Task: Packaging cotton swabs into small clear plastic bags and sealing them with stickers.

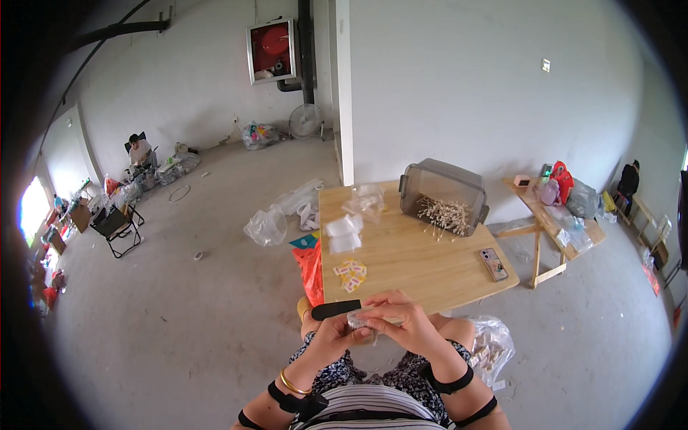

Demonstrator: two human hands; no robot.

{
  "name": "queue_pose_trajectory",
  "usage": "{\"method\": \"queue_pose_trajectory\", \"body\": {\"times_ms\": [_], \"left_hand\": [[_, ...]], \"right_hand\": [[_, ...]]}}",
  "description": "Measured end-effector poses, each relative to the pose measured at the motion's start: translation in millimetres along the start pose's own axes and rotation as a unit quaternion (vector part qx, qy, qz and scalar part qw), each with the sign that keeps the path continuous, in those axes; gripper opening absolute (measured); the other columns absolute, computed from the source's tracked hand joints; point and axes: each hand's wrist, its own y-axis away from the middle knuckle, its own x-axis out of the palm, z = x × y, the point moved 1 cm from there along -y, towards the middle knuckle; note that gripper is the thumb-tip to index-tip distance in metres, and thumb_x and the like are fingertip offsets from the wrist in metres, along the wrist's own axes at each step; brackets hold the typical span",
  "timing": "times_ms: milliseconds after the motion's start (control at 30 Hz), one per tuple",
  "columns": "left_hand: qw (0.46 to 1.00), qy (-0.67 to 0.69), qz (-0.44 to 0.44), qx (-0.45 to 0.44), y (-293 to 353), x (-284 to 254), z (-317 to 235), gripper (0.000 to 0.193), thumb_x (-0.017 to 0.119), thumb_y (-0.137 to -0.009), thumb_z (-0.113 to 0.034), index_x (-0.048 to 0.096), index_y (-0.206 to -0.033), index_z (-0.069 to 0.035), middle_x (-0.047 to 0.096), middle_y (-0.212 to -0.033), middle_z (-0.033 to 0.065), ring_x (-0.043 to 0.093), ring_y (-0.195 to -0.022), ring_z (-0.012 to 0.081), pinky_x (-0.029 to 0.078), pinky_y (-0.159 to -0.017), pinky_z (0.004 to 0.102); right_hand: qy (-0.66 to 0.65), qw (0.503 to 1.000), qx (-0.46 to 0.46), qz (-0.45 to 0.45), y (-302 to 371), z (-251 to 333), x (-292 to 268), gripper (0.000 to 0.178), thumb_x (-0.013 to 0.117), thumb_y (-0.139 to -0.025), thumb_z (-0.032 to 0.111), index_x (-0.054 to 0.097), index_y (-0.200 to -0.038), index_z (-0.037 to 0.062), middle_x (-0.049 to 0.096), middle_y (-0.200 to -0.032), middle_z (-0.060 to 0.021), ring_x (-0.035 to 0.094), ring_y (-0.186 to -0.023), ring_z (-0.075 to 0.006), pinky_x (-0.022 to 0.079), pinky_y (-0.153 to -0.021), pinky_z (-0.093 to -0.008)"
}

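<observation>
My left hand (334,338) and my right hand (403,324) meet above my lap at the table's near edge. Between their fingers is a small clear plastic piece (356,319), partly covered; its exact kind is hard to make out. Both hands are closed on it. A long black object (335,309) juts out to the left beside the left hand. On the wooden table (416,261) lie several small yellow-and-white labels (351,274) and a stack of clear plastic bags (344,233). Farther back, a grey translucent bin (444,188) lies tipped, with many thin pale sticks (444,215) spilling at its mouth.
A phone (494,264) lies at the table's right. Red plastic (309,272) hangs by its left edge. A clear bag (491,347) stands right of my legs. Another wooden table (573,240) holds bags. One person (140,153) sits far left; another (628,179) is far right.
</observation>
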Motion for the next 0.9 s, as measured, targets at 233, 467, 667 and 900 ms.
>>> {"method": "queue_pose_trajectory", "body": {"times_ms": [233, 467, 667, 900], "left_hand": [[1.000, -0.015, -0.002, -0.007, -0.5, 2.7, -3.4, 0.029, 0.069, -0.096, -0.012, 0.062, -0.120, 0.003, 0.070, -0.100, 0.0003, 0.061, -0.089, 0.0029, 0.052, -0.078, 0.0213], [0.999, -0.048, 0.018, -0.012, -2.9, 6.3, -7.1, 0.028, 0.068, -0.095, -0.007, 0.063, -0.121, 0.003, 0.069, -0.106, 0.0015, 0.063, -0.094, 0.0070, 0.054, -0.085, 0.0249], [0.999, -0.008, -0.004, -0.042, -2.4, 7.3, -11.8, 0.030, 0.069, -0.096, -0.012, 0.062, -0.122, 0.003, 0.070, -0.104, 0.0012, 0.063, -0.091, 0.0050, 0.052, -0.082, 0.0218], [0.997, -0.056, -0.055, -0.006, -6.4, 5.8, -9.8, 0.032, 0.069, -0.097, -0.015, 0.061, -0.123, 0.003, 0.070, -0.101, 0.0002, 0.063, -0.087, 0.0039, 0.053, -0.078, 0.0213]], "right_hand": [[0.005, 0.999, -0.023, 0.033, -0.2, 3.9, -0.2, 0.021, 0.072, -0.088, 0.011, 0.078, -0.108, 0.0137, 0.068, -0.119, -0.0059, 0.059, -0.108, -0.0271, 0.048, -0.095, -0.0379], [0.046, 0.995, -0.057, 0.068, 0.0, 4.8, -2.8, 0.022, 0.073, -0.088, 0.011, 0.078, -0.109, 0.0147, 0.066, -0.121, -0.0056, 0.058, -0.109, -0.0278, 0.048, -0.095, -0.0391], [0.038, 0.999, -0.005, -0.011, 1.2, -7.3, -10.0, 0.010, 0.073, -0.088, 0.011, 0.072, -0.095, 0.0055, 0.067, -0.101, -0.0091, 0.060, -0.099, -0.0292, 0.048, -0.087, -0.0380], [0.032, 0.998, 0.027, -0.050, -2.8, -2.8, -6.3, 0.011, 0.074, -0.087, 0.006, 0.068, -0.095, 0.0021, 0.065, -0.092, -0.0094, 0.061, -0.092, -0.0262, 0.047, -0.082, -0.0351]]}}
